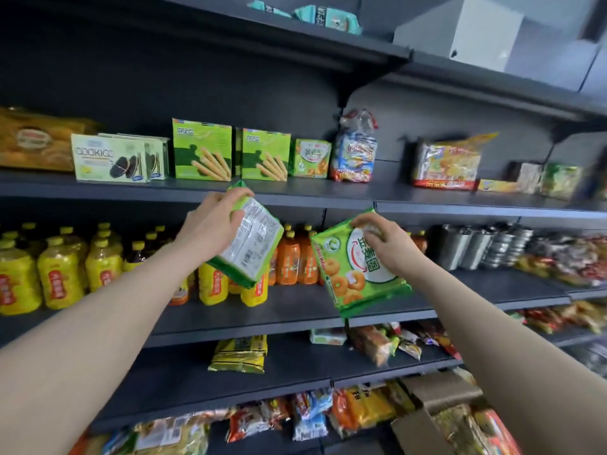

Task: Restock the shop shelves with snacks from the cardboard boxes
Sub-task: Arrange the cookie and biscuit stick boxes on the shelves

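My left hand (215,221) grips a green snack pack (253,244) by its top edge, the white printed back facing me. My right hand (386,243) holds a second green snack pack (351,274) of ring biscuits, front side showing. Both packs hang in the air in front of the dark shelf (295,192), just below its front edge. A matching green pack (310,158) stands on that shelf beside two green stick-biscuit boxes (266,156). An open cardboard box (440,408) with snacks sits at the lower right.
Cookie boxes (111,159) and bagged snacks (354,149) line the upper shelf. Yellow and orange bottles (62,274) and steel cups (483,244) fill the shelf below. Lower shelves carry mixed snack bags (241,354). A pale box (460,31) sits on top.
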Tool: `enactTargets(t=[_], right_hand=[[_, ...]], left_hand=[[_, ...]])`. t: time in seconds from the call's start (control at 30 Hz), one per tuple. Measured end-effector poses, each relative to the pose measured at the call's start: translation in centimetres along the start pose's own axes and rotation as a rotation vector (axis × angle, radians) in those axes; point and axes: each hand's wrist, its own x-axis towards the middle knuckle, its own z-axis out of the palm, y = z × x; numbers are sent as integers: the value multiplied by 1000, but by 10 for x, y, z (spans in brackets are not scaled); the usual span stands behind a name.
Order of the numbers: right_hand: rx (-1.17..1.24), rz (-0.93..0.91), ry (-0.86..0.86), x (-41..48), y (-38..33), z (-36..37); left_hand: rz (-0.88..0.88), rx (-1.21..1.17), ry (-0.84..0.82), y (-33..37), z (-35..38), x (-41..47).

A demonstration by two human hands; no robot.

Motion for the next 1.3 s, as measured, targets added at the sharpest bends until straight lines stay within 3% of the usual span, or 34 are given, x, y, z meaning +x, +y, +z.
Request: enactTargets(t=[0.43,0.7,0.8,0.97,1.3], right_hand=[[93,-151,159,135,16,-39],[-154,-318,358,245,28,-67],[-282,-366,289,285,36,-63],[-426,-508,35,359,61,-30],[-400,-620,-304,510,92,46]], left_hand=[[-13,-106,46,8,19,127],[-139,-238,172,18,19,197],[-184,-240,208,20,30,219],[-258,-295,219,17,58,256],[-397,-421,212,-2,91,304]])
